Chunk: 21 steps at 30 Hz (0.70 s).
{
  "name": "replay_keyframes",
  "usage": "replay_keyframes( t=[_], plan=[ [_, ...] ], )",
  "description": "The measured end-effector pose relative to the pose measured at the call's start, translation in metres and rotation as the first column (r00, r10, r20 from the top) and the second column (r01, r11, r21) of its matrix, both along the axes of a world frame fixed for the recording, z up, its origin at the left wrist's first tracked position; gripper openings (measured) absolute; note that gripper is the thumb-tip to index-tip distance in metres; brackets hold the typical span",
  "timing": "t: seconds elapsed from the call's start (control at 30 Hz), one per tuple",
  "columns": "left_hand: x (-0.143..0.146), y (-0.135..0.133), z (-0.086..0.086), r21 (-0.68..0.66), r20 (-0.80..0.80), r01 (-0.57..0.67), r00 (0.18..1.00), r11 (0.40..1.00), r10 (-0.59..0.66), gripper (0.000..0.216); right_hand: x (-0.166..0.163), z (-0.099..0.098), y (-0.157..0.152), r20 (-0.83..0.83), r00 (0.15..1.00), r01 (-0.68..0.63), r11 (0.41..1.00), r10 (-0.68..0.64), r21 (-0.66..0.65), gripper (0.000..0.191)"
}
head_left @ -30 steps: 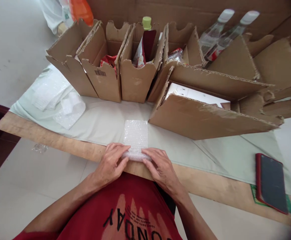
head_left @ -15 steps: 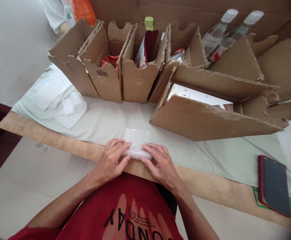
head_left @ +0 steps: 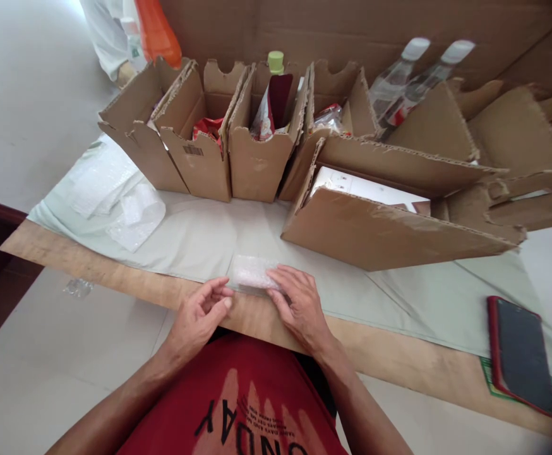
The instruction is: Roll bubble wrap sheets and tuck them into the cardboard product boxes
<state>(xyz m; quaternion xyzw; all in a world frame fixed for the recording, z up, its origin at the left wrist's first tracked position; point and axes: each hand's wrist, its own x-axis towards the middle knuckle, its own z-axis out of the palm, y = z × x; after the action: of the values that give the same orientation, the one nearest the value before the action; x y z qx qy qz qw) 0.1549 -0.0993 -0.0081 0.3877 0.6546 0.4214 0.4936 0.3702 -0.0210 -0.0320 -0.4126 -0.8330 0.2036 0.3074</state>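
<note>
- I have the bubble-wrap roll (head_left: 253,272) at the middle of the frame, on the pale green cloth (head_left: 195,237) near the front edge of the wooden board (head_left: 375,344).
- My right hand (head_left: 299,304), just right of centre, has its fingers and thumb closed about the roll's right end; I cannot tell how firmly they press.
- My left hand (head_left: 204,311), left of centre, holds nothing: the fingers curl loosely, the thumb stands apart from the forefinger, and the roll lies just beside their tips.
- I judge the rolling of this piece nearly or wholly done: it looks compact, with no long flat tail showing. Whether its edge is fastened, or anything sits inside, I cannot make out.
- Loose bubble-wrap sheets (head_left: 138,218) at the left of the frame lie unrolled, so I would count those as left over.
- Cardboard bins (head_left: 207,174) line the upper middle, behind the roll.
</note>
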Motion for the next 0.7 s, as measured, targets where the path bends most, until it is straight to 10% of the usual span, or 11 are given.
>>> replay_keyframes(
  t=[0.17, 0.47, 0.7],
  plan=[
    [0.013, -0.002, 0.000, -0.100, 0.322, 0.035, 0.947, 0.994, -0.001, 0.091, 0.009, 0.019, -0.032, -0.113, 0.993, -0.072, 0.971, 0.047, -0.228, 0.027],
    [0.035, 0.004, -0.003, 0.176, 0.239, 0.293, 0.913, 0.940, -0.329, 0.058, 0.049, 0.035, -0.056, -0.352, 0.910, -0.004, 0.843, -0.220, -0.538, 0.048],
    [0.046, 0.054, 0.033, 0.527, -0.185, 0.427, 0.902, 0.735, -0.391, 0.053, 0.129, 0.135, 0.000, -0.387, 0.766, 0.503, 0.853, -0.514, -0.138, 0.031]
  ],
)
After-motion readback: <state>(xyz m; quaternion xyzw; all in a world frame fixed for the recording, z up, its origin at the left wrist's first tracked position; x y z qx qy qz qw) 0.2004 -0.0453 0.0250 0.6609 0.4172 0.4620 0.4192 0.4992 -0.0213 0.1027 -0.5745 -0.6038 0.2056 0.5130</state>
